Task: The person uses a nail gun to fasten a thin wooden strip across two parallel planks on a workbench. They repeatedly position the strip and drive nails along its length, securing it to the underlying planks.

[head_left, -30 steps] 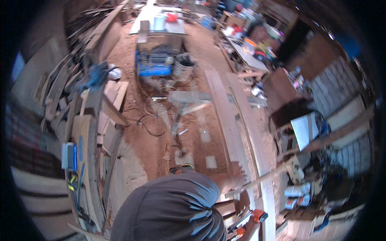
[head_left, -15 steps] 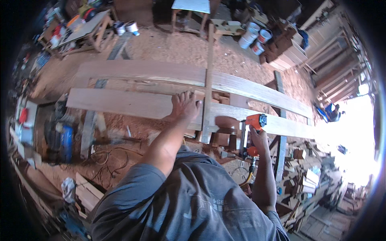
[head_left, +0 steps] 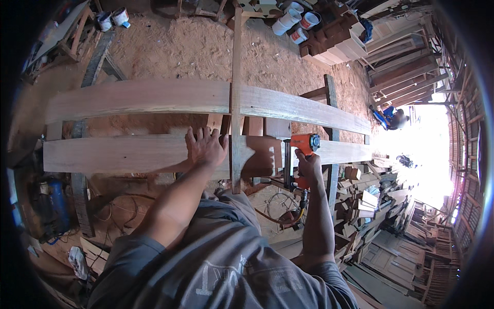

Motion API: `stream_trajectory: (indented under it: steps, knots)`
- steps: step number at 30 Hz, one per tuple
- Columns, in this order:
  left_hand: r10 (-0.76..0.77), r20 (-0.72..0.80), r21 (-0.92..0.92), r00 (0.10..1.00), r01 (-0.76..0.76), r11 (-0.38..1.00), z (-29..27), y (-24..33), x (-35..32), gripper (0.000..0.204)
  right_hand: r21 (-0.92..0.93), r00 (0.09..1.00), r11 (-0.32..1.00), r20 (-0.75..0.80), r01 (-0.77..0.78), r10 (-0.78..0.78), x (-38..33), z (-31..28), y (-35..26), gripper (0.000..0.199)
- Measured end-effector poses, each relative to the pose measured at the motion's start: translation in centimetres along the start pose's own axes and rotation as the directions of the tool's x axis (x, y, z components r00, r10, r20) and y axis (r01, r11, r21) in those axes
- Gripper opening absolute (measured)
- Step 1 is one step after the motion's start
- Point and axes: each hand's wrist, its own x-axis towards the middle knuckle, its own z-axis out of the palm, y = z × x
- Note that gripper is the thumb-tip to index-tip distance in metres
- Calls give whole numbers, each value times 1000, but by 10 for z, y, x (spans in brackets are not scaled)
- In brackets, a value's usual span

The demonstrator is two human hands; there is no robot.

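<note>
My left hand (head_left: 207,147) rests with fingers spread on the near long wooden board (head_left: 113,154), just left of a narrow wooden strip (head_left: 235,110). That strip lies crosswise over the near board and the far long board (head_left: 149,98). My right hand (head_left: 309,166) is wrapped round the handle of an orange and black nail gun (head_left: 303,142), held over the near board to the right of the strip. A yellowish hose (head_left: 297,219) runs from the gun's lower end. Whether its nose touches wood, I cannot tell.
Dark trestles (head_left: 331,98) support the boards near both ends. Wood offcuts (head_left: 360,206) are heaped at the right. White buckets (head_left: 287,21) stand at the far side beside stacked brown wooden pieces (head_left: 334,44). A person in blue (head_left: 388,118) sits low near the bright opening.
My view has swung rightward, so the boards and trestles appear further left. Both hands keep about the same places relative to the strip, and the nail gun stays in my right hand.
</note>
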Motion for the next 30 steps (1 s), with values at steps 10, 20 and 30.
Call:
stream_trajectory:
  steps: [10, 20, 30]
  knots:
    - [-17, -31, 65, 999, 19, 998, -3, 5, 2, 57, -144, 990, 979, 38, 142, -138, -5, 3, -15, 43]
    - [-41, -105, 101, 994, 51, 994, 6, 6, -2, 57, -152, 984, 974, 80, 170, -159, 8, -2, -7, 50]
    - [-23, -147, 66, 989, 33, 997, 4, 6, -3, 54, -230, 962, 939, 157, 257, -225, 5, -8, -25, 36]
